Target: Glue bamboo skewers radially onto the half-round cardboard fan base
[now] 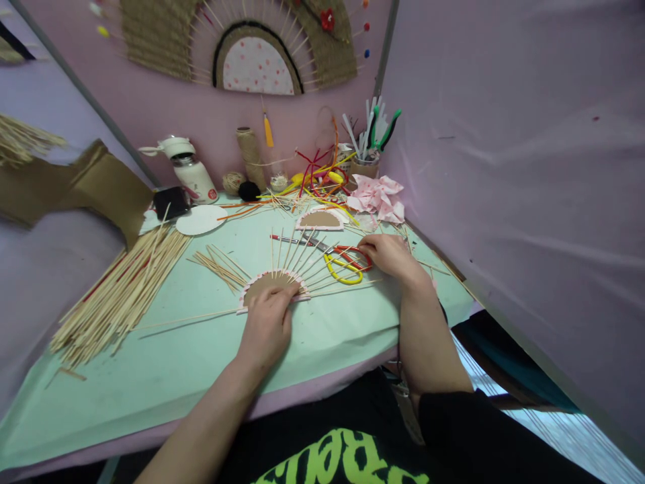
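Little readable text. Black shirt (347, 457), below both wrists at the bottom edge: large lime-green lettering, cut off by the frame and seen upside down, no word can be made out. White bottle (194, 176), far beyond the left hand's (266, 327) fingertips at the back wall: small round red mark low on its side, too small to read. No other labels, brands or numbers legible near the fingers of either hand.
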The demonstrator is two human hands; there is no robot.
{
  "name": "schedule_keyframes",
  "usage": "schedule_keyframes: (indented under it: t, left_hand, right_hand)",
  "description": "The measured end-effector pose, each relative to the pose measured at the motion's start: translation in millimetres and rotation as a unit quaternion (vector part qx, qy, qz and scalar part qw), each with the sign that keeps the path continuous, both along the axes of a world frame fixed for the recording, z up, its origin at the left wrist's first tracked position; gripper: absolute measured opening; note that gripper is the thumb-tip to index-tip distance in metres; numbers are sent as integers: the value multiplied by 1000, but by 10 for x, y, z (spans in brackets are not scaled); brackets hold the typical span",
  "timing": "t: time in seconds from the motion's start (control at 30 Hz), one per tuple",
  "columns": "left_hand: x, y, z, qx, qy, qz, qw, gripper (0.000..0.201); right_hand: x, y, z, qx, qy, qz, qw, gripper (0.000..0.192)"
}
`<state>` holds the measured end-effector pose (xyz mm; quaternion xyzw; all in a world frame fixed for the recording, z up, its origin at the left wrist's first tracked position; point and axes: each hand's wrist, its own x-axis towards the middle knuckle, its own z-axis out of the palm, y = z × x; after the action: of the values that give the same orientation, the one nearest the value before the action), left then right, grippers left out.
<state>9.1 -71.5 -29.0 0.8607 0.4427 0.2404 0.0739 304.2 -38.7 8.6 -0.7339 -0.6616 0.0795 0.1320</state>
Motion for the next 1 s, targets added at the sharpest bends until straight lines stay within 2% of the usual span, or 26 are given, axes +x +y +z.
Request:
schedule_keyframes:
  t: [0.4, 0.67, 1.0]
  left_hand:
    - [-7, 8, -14, 10, -2, -4, 1000, 45]
    - [-6, 16, -30, 18, -3, -4, 1000, 45]
    - [-9, 22, -28, 6, -3, -1, 1000, 45]
  right_hand:
    - [1, 8, -10, 5, 8, 0, 1000, 26]
    - [63, 18, 7, -13, 33, 17, 999, 16]
    - [75, 77, -85, -15, 8, 45, 999, 17]
